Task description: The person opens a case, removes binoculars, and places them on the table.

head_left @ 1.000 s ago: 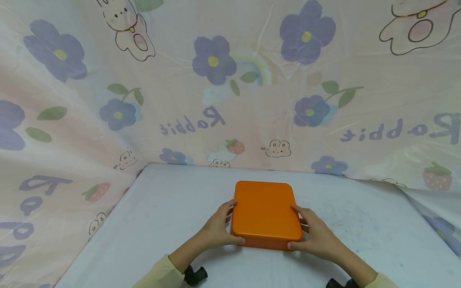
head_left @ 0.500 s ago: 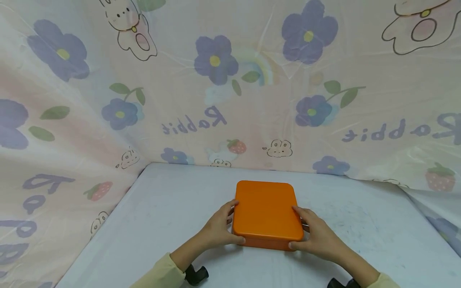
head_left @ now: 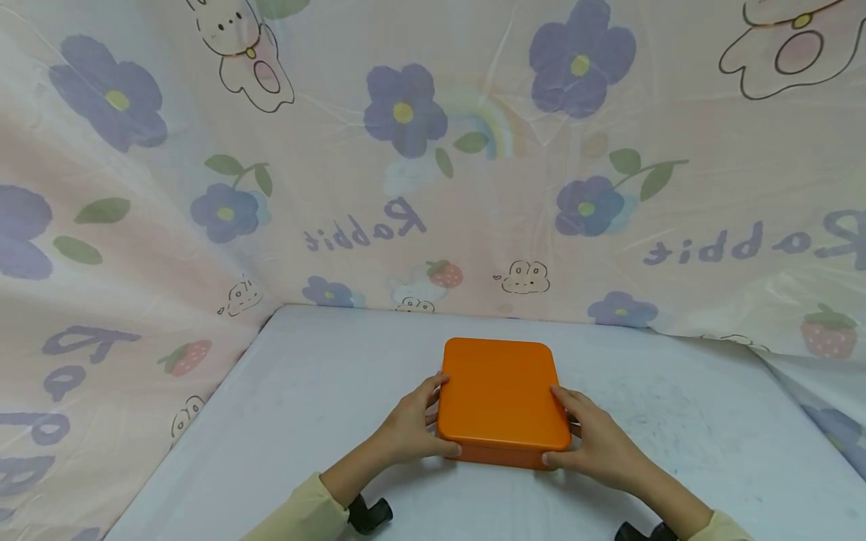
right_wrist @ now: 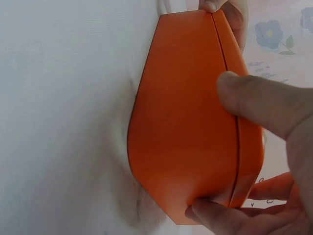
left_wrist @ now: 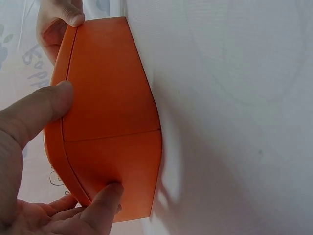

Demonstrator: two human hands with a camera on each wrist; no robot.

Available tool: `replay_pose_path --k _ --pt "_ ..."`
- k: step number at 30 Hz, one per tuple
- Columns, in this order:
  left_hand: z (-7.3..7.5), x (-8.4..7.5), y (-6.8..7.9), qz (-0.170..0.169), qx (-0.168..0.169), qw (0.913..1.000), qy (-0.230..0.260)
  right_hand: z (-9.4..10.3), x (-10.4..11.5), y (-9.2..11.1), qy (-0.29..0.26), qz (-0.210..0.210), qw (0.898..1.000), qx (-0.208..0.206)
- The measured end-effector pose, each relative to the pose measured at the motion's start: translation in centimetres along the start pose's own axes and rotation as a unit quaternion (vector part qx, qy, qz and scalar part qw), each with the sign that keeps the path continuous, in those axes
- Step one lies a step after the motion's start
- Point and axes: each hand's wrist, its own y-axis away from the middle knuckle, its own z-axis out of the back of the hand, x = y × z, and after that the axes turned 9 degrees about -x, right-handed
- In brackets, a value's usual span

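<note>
An orange box point(head_left: 504, 394) with rounded corners and a lid sits on the white table, its lid on. My left hand point(head_left: 410, 427) grips its left side, the thumb at the front corner and the fingers along the side. Opposite it, my right hand point(head_left: 595, 439) holds the right side in the same way. In the left wrist view, a seam runs round the orange box point(left_wrist: 110, 83) just below the lid, and the left thumb point(left_wrist: 61, 98) presses there. The right wrist view has the right thumb point(right_wrist: 232, 88) across that same seam. What the box contains is hidden.
The white table point(head_left: 338, 361) extends around the box on all sides. Behind and to the left hangs a pale curtain point(head_left: 487, 203) printed with flowers and rabbits. Black wrist mounts point(head_left: 370, 516) show below both wrists, near the yellow sleeves point(head_left: 301, 515).
</note>
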Motion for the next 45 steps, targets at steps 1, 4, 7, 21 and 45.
replay_pose_path --k 1,4,7,21,45 --pt "-0.01 0.00 -0.01 0.001 0.000 1.0000 0.002 0.01 0.01 0.01 -0.001 0.000 1.000 0.000" --pt "-0.05 0.02 -0.06 0.002 0.000 1.0000 0.003 0.00 0.04 0.05 -0.005 0.000 1.000 0.001" --pt "-0.09 0.02 -0.11 0.003 -0.001 1.0000 0.005 0.00 0.04 0.10 -0.008 0.000 1.000 0.001" --pt "-0.03 -0.01 -0.04 0.008 -0.003 0.9998 0.019 -0.04 0.14 0.17 -0.019 -0.001 1.000 0.001" --pt "0.03 -0.10 -0.17 0.022 -0.003 0.9993 0.030 -0.10 0.21 0.25 -0.026 0.000 1.000 -0.008"
